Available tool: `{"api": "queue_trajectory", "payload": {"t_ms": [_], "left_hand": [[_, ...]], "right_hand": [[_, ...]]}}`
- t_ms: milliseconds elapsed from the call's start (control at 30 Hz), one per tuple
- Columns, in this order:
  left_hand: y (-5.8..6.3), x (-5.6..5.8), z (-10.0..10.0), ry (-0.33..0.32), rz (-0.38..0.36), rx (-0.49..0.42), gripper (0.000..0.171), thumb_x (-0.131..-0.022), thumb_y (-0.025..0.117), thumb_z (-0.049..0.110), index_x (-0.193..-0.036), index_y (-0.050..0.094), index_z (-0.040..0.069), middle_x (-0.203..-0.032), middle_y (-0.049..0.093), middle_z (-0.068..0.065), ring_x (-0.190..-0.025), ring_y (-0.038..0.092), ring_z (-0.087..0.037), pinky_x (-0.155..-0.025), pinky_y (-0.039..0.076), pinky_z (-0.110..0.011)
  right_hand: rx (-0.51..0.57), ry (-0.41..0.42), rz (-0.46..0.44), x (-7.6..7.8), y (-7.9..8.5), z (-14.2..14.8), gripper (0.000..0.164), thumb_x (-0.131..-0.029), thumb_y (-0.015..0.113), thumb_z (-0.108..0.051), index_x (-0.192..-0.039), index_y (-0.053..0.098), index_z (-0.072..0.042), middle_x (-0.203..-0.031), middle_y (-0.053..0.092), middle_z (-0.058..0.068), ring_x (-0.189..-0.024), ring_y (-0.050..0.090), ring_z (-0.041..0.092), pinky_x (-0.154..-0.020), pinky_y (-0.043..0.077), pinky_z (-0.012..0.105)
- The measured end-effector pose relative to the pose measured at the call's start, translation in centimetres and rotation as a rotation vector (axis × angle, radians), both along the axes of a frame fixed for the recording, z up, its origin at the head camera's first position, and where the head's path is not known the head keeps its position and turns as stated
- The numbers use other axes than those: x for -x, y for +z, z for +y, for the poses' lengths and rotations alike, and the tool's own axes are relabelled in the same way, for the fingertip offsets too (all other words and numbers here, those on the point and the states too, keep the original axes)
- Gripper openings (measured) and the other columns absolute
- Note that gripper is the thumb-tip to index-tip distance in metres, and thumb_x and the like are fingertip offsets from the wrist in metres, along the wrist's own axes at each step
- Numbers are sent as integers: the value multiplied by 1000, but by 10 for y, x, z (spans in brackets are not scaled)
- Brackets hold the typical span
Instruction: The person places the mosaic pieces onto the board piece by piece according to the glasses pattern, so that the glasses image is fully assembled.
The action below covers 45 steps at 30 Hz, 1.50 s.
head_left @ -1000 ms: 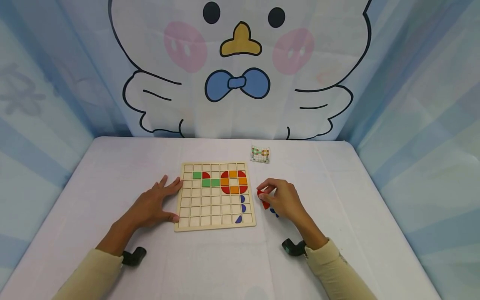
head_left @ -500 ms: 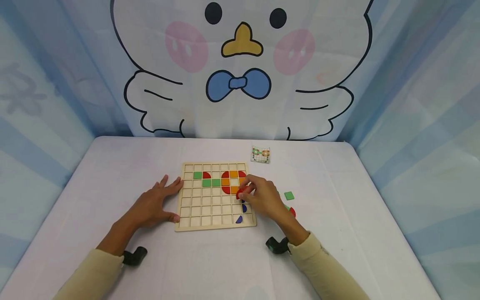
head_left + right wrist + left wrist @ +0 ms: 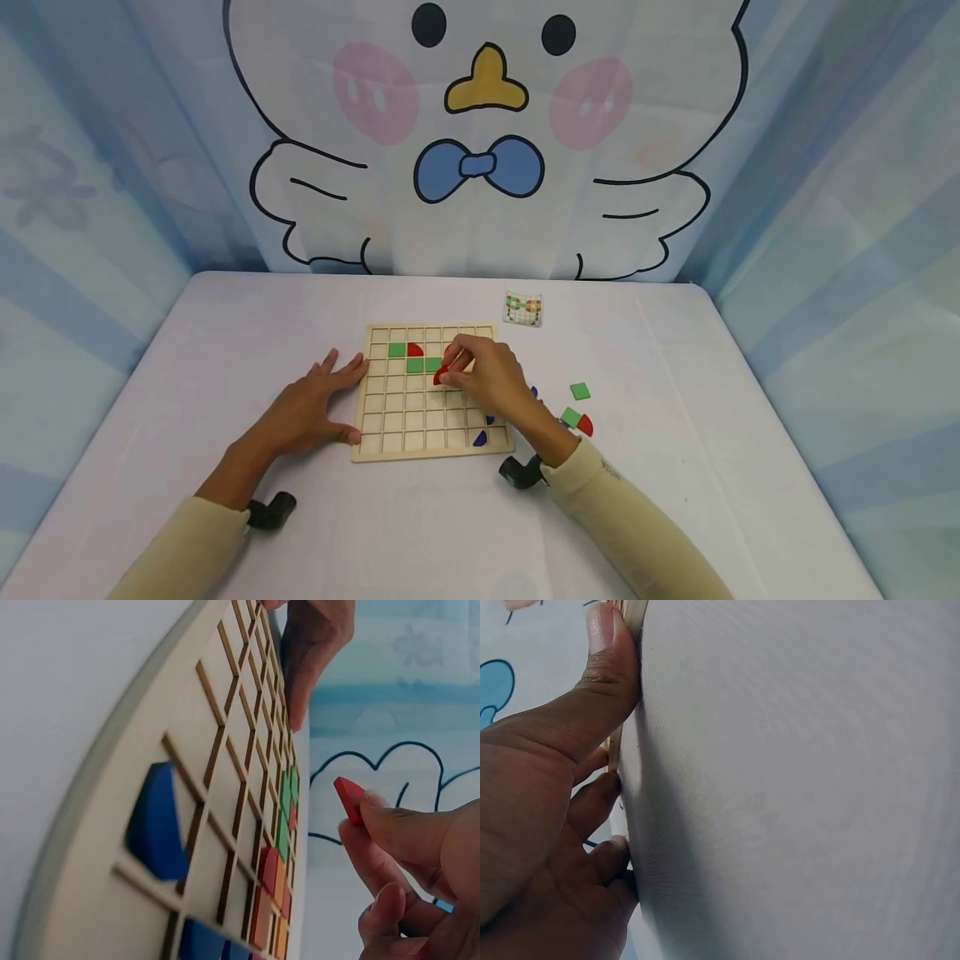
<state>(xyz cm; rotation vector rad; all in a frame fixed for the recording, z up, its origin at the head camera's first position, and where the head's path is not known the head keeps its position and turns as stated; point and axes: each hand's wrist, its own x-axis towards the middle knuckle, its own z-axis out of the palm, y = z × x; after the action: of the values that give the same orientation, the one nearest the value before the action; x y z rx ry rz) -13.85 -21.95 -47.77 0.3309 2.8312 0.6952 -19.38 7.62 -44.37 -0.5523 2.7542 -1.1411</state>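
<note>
My right hand (image 3: 491,375) pinches a red quarter-circle tile (image 3: 439,377) between thumb and fingertips, over the upper middle of a wooden grid board (image 3: 390,421). In the right wrist view, that tile stands clear of the board. My left hand (image 3: 307,408) has its fingers spread against the board's left edge, with the thumb near the lower left corner. On the grid lie green square tiles (image 3: 415,365), a red quarter-circle tile (image 3: 414,350) and blue tiles (image 3: 480,437). The right hand hides most of the orange-and-red group, which shows partly in the right wrist view.
Right of the board lie loose green tiles (image 3: 580,391), a red tile (image 3: 586,425) and blue tiles, partly hidden by the right arm. A small printed card (image 3: 522,308) with a coloured grid pattern lies behind the board's right corner on the white table (image 3: 420,533).
My right hand has moved left from beside the board to over its upper middle, carrying the red tile. Loose tiles at the right are uncovered. The left hand stays at the board's edge.
</note>
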Motion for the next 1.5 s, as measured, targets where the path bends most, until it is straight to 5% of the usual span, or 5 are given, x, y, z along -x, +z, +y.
{"api": "queue_trajectory", "payload": {"t_ms": [433,1500], "left_hand": [[0,1,-4,-1,-26,-17,121,-70,95,54,-168,32,22,-175,24,-22,-150,22,-71,-114,30,-83],[3,1,-4,-12,-24,-39,117,-71,96,46,-167,35,20,-175,26,-20,-151,22,-71,-114,31,-83]], "right_hand": [[-33,64,29,22,9,-49,12,-91,87,-23,-92,75,-24,-84,78,-8,-79,66,12,-60,42,27],[-243,-6,-15,59,-15,-113,10,-94,82,-21,-86,76,-23,-72,66,-6,-63,59,13,-53,43,27]]}}
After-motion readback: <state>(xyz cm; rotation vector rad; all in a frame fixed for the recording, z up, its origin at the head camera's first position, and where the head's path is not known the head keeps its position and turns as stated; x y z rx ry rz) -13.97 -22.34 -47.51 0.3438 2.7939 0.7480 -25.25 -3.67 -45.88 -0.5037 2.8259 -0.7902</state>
